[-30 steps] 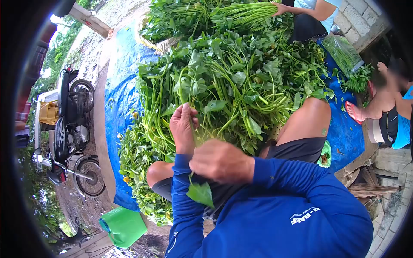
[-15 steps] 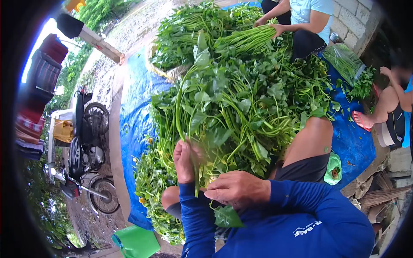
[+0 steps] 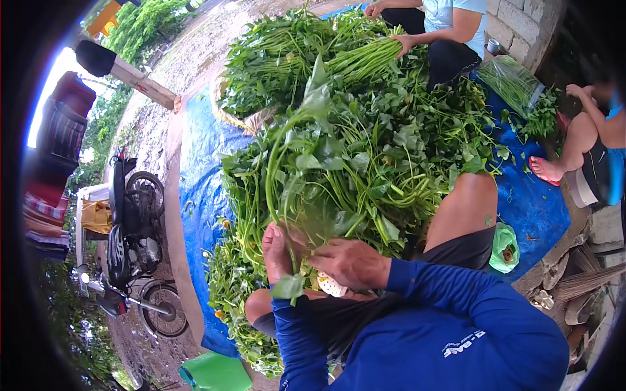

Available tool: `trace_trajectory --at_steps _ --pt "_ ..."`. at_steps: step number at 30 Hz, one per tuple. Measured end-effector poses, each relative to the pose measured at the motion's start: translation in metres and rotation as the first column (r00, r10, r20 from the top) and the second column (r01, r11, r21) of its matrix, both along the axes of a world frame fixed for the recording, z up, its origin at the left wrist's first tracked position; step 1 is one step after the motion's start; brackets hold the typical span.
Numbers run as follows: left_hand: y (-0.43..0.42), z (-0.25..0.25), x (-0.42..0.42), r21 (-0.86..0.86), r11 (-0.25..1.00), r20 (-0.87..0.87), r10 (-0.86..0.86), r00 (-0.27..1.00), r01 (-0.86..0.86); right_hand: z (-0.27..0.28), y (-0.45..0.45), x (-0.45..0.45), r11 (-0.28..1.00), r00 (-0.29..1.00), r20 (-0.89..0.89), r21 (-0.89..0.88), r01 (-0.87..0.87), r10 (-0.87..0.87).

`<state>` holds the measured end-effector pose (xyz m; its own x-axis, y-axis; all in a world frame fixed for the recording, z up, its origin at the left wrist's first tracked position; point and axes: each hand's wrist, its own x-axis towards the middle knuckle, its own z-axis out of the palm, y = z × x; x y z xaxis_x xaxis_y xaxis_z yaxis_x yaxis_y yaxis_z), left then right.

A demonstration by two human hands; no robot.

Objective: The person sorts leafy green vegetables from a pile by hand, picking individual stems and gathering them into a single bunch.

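In the head view, my left hand (image 3: 279,250) is closed around a long green stem (image 3: 270,176) that rises in a curve and ends in leaves at the top. My right hand (image 3: 352,262) is just right of it, fingers bent toward the stem's lower part; its fingertips are partly smeared, and what they hold is too unclear to name. A leaf (image 3: 288,287) hangs below my left hand. Beyond both hands lies a large heap of leafy greens (image 3: 391,150) on a blue tarp (image 3: 195,156).
A person (image 3: 450,26) at the top holds a bundle of stems (image 3: 365,57). Another person's foot (image 3: 546,171) rests at the tarp's right edge. A green bag (image 3: 504,249) lies by my knee, a green container (image 3: 215,373) at the bottom left, and a motorcycle (image 3: 134,241) stands left.
The camera view has shifted slightly. The leaf below my right hand is no longer there, and one now hangs below my left hand. My left hand still grips the stem.
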<state>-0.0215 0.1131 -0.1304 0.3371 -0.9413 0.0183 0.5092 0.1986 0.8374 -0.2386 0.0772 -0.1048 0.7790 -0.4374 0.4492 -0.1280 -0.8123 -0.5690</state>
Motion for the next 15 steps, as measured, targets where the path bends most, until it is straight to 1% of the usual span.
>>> trace_trajectory --at_steps 1,2,5,6,9,10,11,12,13,14,15 --pt "0.001 0.006 0.003 0.013 0.998 0.02 -0.056 0.998 0.056 -0.009 0.001 -0.003 1.0 0.999 -0.046 0.01 -0.01 0.01" --pt "0.0 0.009 0.003 0.01 0.999 0.006 -0.031 0.999 0.031 -0.02 0.0 0.0 0.998 0.999 -0.019 -0.047 -0.035 0.035" --pt "-0.005 0.016 0.004 0.021 0.996 0.007 0.082 0.997 -0.082 -0.036 0.009 0.001 0.987 0.997 -0.032 0.142 -0.071 0.076" --pt "-0.007 0.017 0.003 0.027 0.992 -0.006 0.124 0.992 -0.123 -0.041 0.011 0.003 0.967 0.989 -0.096 0.242 -0.085 0.111" --pt "-0.009 0.013 0.013 0.051 0.971 -0.045 0.236 0.971 -0.234 -0.043 0.015 0.002 0.856 0.954 -0.058 0.46 -0.236 0.294" --pt "-0.01 0.009 0.019 0.058 0.96 -0.051 0.278 0.959 -0.275 -0.042 0.016 0.004 0.778 0.937 -0.013 0.561 -0.283 0.35" --pt "-0.01 0.004 0.024 0.064 0.947 -0.056 0.319 0.946 -0.316 -0.04 0.019 0.001 0.627 0.931 -0.024 0.746 -0.225 0.363" --pt "-0.011 0.005 0.025 0.061 0.93 -0.053 0.364 0.93 -0.361 -0.019 0.019 -0.001 0.441 0.925 -0.035 0.885 -0.147 0.378" --pt "-0.011 0.006 0.028 0.056 0.913 -0.01 0.404 0.915 -0.403 -0.008 0.02 -0.002 0.229 0.918 -0.045 0.972 -0.051 0.394" --pt "-0.009 0.005 0.029 0.054 0.902 0.009 0.428 0.904 -0.428 -0.013 0.019 -0.003 0.228 0.92 0.012 0.967 -0.11 0.392" --pt "-0.008 0.006 0.029 0.05 0.89 0.029 0.452 0.892 -0.453 -0.01 0.019 -0.005 0.218 0.92 -0.024 0.974 -0.068 0.391"
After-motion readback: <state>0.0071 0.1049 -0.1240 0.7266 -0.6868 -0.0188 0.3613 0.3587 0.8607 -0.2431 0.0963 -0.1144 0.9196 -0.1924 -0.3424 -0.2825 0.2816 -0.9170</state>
